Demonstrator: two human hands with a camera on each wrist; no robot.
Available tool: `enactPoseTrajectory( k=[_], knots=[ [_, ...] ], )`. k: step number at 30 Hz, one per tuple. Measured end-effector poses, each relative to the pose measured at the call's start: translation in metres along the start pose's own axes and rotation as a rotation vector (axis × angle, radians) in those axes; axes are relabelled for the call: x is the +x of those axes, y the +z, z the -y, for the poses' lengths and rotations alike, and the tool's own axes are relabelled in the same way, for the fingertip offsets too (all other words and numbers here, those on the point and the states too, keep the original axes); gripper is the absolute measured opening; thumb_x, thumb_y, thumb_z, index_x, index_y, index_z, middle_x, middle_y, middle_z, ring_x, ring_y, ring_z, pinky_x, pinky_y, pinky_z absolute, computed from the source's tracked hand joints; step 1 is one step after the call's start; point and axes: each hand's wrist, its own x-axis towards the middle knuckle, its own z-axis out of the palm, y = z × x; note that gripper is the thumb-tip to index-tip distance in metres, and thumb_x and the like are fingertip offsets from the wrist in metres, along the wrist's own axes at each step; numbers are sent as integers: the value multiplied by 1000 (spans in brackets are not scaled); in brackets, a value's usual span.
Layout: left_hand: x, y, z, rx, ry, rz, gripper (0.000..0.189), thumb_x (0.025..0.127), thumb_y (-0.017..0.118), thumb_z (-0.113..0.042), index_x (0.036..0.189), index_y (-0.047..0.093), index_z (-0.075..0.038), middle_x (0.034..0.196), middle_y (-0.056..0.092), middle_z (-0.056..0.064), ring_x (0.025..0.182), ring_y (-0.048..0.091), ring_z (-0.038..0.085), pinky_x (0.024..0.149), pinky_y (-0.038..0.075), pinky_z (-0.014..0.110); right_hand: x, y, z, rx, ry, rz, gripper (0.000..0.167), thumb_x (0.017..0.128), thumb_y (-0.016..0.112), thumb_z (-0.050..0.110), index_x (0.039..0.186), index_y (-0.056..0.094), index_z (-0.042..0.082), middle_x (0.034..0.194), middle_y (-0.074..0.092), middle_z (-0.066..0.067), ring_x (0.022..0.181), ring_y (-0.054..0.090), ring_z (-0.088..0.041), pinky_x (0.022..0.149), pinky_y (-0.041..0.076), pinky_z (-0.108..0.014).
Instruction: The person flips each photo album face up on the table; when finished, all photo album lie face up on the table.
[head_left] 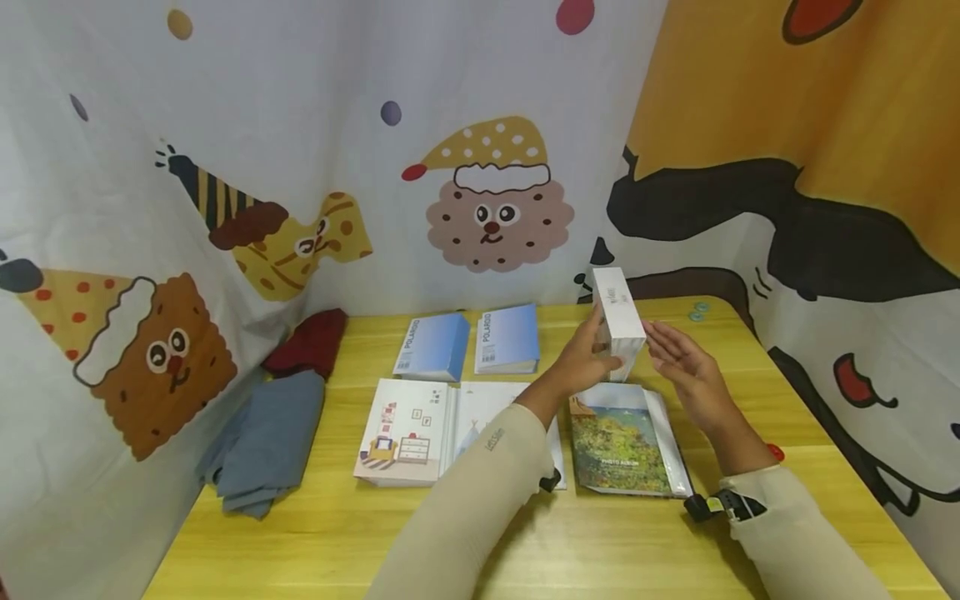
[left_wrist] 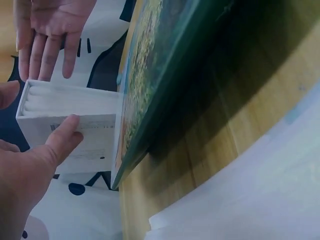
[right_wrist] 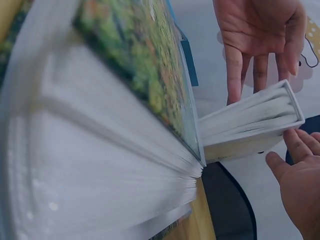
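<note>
A thick white album [head_left: 618,304] stands on edge behind and partly over a photo album [head_left: 618,442] with a landscape cover. My left hand [head_left: 573,362] rests against its left side, fingers fairly straight. On the other side, my right hand [head_left: 690,375] has straight fingers at the right cover. The left wrist view shows the white album's page edges [left_wrist: 70,97] between both hands, with left fingers [left_wrist: 62,137] on one cover. From the right wrist, fingertips [right_wrist: 295,142] of the right hand touch its upper corner; some left fingertips are hidden behind it.
Two blue albums [head_left: 427,342] stand at the back. An illustrated white album [head_left: 401,433] lies left of another partly covered by my left sleeve. Dark red cloth [head_left: 307,346] and blue-grey cloth [head_left: 277,437] lie at the left edge. Small teal rings [head_left: 699,311] sit back right.
</note>
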Motion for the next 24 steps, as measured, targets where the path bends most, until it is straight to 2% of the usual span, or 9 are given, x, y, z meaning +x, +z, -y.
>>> enactPoseTrajectory(
  k=[4,6,8,10,13,15,19,22,24],
  knots=[
    [-2,-3,0,-34,-41,-40,101,104,70,-8,178,4,-23,186,9,6,156,48,44,107,61,40,4,0,-3,-70,33,29,60,112,47,-8,167,26,-12,171,50,0,150,52,-1,115,47,-13],
    [-3,-5,0,27,-78,-69,97,105,72,-17,178,8,-23,185,15,7,155,50,40,112,58,42,6,0,-4,-141,82,44,59,113,49,-3,168,28,-8,171,49,1,148,52,1,113,47,-11],
    [-5,-8,0,102,-108,-99,93,106,73,-26,178,13,-22,183,20,8,156,48,35,121,52,46,7,0,-5,-225,142,68,60,114,51,2,169,29,-5,173,46,-6,147,51,-2,110,47,-10],
    [-6,-11,1,171,-116,-124,90,107,72,-33,177,18,-18,182,23,10,158,46,33,127,45,48,8,0,-6,-316,210,97,61,115,53,8,170,30,-2,173,43,-15,151,51,-13,107,47,-8],
    [-6,-15,2,246,-113,-160,88,107,71,-39,175,24,-11,182,22,15,163,38,34,131,39,52,10,0,-6,-423,316,136,64,115,56,16,172,29,1,172,40,-27,157,45,-37,101,48,-6],
    [-7,-16,4,282,-123,-179,88,107,71,-41,174,26,-7,181,20,18,164,35,36,131,39,53,11,0,-6,-477,381,146,66,115,57,19,172,29,2,171,41,-28,158,40,-49,98,47,-7],
    [-7,-16,9,335,-163,-210,84,105,71,-45,171,35,-6,178,29,19,161,40,37,129,42,52,13,-2,-9,-574,465,130,67,115,59,27,171,32,3,170,45,-27,158,40,-52,114,55,-42],
    [-6,-17,13,339,-174,-221,80,105,72,-41,169,40,-6,172,41,20,154,49,36,125,47,50,13,-3,-13,-636,493,117,68,114,59,32,170,34,3,169,46,-28,157,40,-54,117,46,-72],
    [-6,-17,15,344,-197,-216,80,105,73,-39,170,38,-7,170,45,20,153,51,36,125,48,49,13,-5,-14,-664,520,98,69,114,60,34,171,34,4,169,44,-29,156,40,-56,116,47,-73]
  ],
)
